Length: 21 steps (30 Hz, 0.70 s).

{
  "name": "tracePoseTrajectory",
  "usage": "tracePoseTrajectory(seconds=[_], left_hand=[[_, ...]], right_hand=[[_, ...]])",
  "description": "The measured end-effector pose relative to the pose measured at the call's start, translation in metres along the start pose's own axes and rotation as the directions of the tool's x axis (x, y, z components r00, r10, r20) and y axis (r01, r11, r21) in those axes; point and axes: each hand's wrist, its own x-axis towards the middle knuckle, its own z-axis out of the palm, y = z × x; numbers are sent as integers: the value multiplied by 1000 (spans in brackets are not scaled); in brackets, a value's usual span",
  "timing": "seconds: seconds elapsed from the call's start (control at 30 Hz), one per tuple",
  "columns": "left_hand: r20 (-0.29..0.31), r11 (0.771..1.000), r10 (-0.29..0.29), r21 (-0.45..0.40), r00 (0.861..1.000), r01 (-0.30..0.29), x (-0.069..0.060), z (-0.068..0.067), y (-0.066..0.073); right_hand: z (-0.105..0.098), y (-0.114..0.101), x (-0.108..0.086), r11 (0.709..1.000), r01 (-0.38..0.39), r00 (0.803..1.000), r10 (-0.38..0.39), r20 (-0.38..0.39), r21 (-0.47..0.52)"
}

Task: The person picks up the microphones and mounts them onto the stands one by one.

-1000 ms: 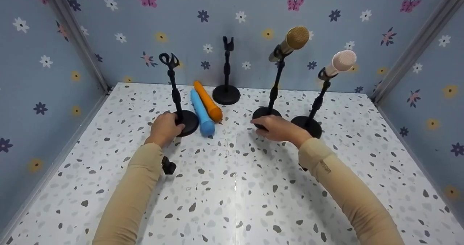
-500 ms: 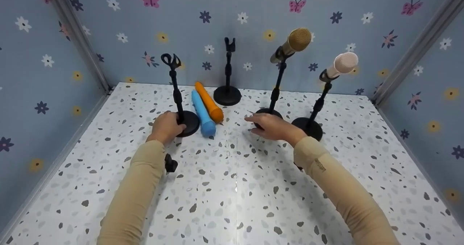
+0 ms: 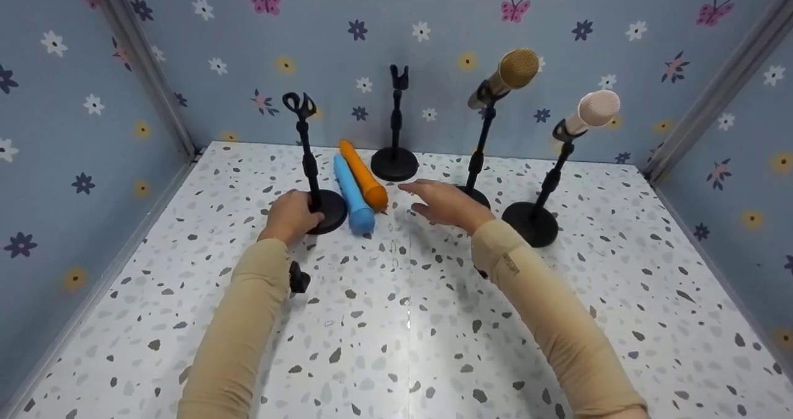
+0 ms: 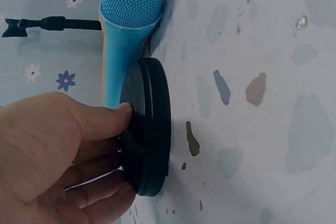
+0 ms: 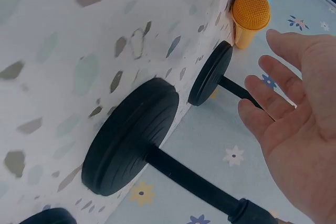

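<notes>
My left hand [image 3: 290, 216] grips the round black base of an empty microphone stand [image 3: 310, 165], thumb on the base's upper face and fingers at its edge [image 4: 149, 129]. Right beside that base lies a blue microphone [image 3: 352, 196], with an orange microphone [image 3: 364, 177] alongside it. My right hand [image 3: 447, 203] hovers with spread fingers, holding nothing, just in front of the stand [image 3: 478, 158] that bears a gold microphone [image 3: 511, 75]. In the right wrist view the open palm [image 5: 310, 114] faces the stand poles, apart from them.
Another empty stand [image 3: 395, 163] stands at the back by the wall. To the right, a stand [image 3: 534, 220] carries a pale pink microphone [image 3: 596, 109]. Flower-patterned panels [image 3: 347, 10] enclose the speckled white tabletop [image 3: 372, 344] on the back and both sides.
My right hand has moved left and slightly back, away from the gold microphone's stand base, its fingers spreading toward the orange microphone. My left hand keeps its place on the stand base.
</notes>
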Motion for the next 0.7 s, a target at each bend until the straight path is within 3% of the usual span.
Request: tracePoseTrajectory(seconds=[0.2,0.4,0.7], left_hand=[[16,1000,7,-20,1000,-7,-1,3,0],[19,1000,9,14,1000,-9,-2,2,-5],[0,1000,-1,-10,1000,1,1,1,-1]], right_hand=[[3,-5,13,998,-64,997,64,33,4],[9,-6,25,998,-45,998,44,34,32],[12,-9,40,998,-64,997,64,31,13]])
